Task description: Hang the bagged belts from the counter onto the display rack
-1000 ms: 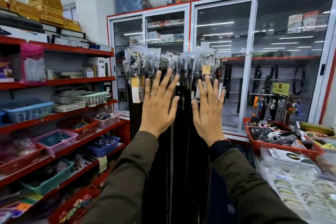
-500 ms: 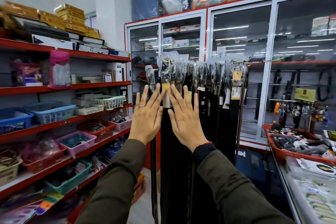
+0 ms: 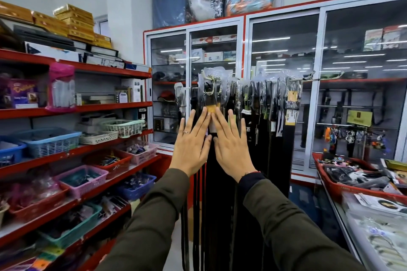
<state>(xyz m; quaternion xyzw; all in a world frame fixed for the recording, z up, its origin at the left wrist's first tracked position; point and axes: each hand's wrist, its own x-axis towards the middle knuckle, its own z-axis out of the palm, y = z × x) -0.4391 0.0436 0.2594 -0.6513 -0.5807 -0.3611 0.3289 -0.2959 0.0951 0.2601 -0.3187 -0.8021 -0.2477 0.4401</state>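
Note:
Several black belts in clear plastic bags (image 3: 262, 99) hang side by side from the metal display rack (image 3: 308, 78) in front of the glass cabinet. My left hand (image 3: 191, 145) and my right hand (image 3: 230, 146) are both flat, fingers spread, held up side by side against the leftmost bagged belt (image 3: 212, 94), just below its buckle and yellow tag. Neither hand holds anything. The belts' long black straps drop to the floor between my forearms.
Red shelves (image 3: 88, 152) with plastic baskets line the left wall. A glass cabinet (image 3: 284, 94) with a red frame stands behind the rack. At the right, a glass counter (image 3: 352, 226) carries a red tray (image 3: 330, 185) of goods.
The view swung right-to-left, so the rack now sits more to the right. My hands slid left along the hanging belts and came closer together at the leftmost belt.

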